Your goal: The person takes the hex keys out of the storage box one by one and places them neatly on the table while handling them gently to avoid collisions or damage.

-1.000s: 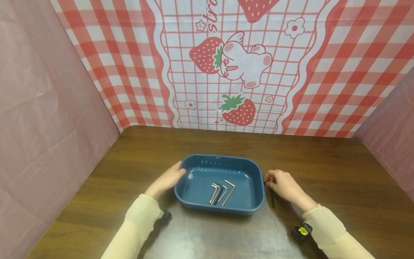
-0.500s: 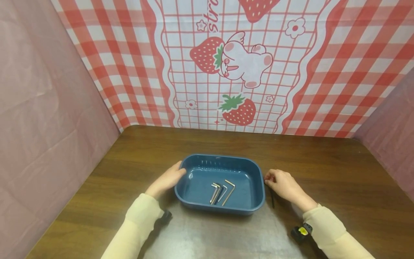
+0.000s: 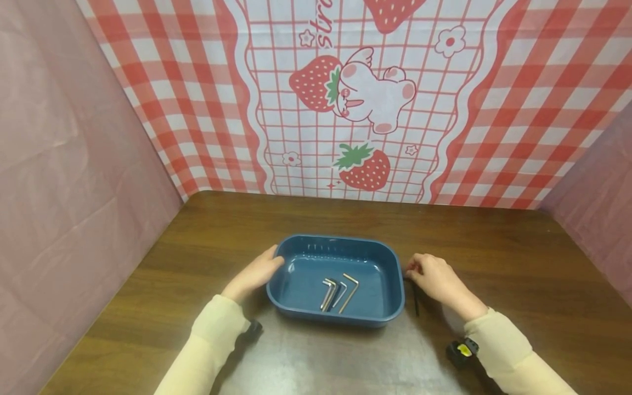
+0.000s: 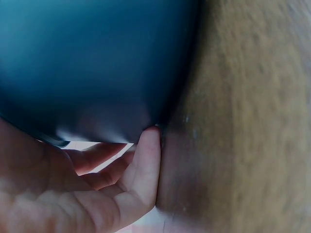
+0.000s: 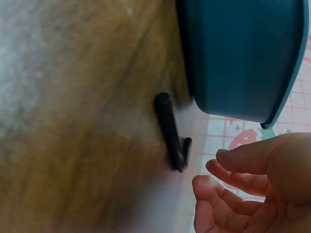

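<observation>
My left hand [image 3: 253, 276] grips the left end of a blue tray [image 3: 306, 271], thumb at the rim and fingers against the outer wall. Several metal hex keys [image 3: 349, 297] lie together on the tray's floor, with a dark one among them. Off the tray's right end, a black hex key [image 5: 167, 127] rests on the table. My right hand [image 3: 435, 278] hovers beside it with loosely bent fingers; the right wrist view shows a gap between the fingertips [image 5: 201, 182] and the key, and nothing held.
A brown wooden table [image 3: 222, 219] carries the tray. Behind it hangs a red and white strawberry cloth [image 3: 276, 126], and pink cloth [image 3: 84, 164] closes off the left side. Dark wrist cameras [image 3: 459, 353] sit below both sleeves.
My right hand has drawn back slightly up and to the right from the black hex key, which stays in place. My left hand and the tray have not moved.
</observation>
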Demonstrator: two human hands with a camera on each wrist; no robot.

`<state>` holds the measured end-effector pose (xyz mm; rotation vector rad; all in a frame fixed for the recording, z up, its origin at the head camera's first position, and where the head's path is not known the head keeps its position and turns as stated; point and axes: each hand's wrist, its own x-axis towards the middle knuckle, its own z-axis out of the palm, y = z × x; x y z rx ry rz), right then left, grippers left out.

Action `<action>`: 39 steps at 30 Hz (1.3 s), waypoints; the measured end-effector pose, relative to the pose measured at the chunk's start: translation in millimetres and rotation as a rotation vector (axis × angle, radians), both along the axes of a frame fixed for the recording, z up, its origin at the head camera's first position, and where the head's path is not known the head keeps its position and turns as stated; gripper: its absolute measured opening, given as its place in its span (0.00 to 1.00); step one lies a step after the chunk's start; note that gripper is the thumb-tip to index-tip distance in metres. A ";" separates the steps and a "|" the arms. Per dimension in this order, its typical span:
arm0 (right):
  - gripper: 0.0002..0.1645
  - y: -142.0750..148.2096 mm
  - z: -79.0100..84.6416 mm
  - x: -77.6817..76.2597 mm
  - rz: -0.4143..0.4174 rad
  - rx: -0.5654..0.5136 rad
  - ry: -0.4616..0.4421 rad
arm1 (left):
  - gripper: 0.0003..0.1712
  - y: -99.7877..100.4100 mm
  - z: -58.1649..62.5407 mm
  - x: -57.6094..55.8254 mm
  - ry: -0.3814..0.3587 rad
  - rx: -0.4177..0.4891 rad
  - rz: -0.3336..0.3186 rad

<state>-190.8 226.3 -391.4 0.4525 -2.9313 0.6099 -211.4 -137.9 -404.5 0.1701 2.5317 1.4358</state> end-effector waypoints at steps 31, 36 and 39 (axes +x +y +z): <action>0.03 -19.5 32.5 3.7 -0.015 -0.035 0.177 | 0.25 0.1 -1.5 1.1 -0.011 0.017 0.006; 0.02 -28.5 37.0 3.6 -0.016 -0.050 0.191 | 0.25 0.4 -0.3 0.7 -0.011 0.012 0.007; 0.02 -34.4 38.0 4.3 -0.014 -0.056 0.180 | 0.24 0.4 0.2 0.5 -0.008 0.007 0.003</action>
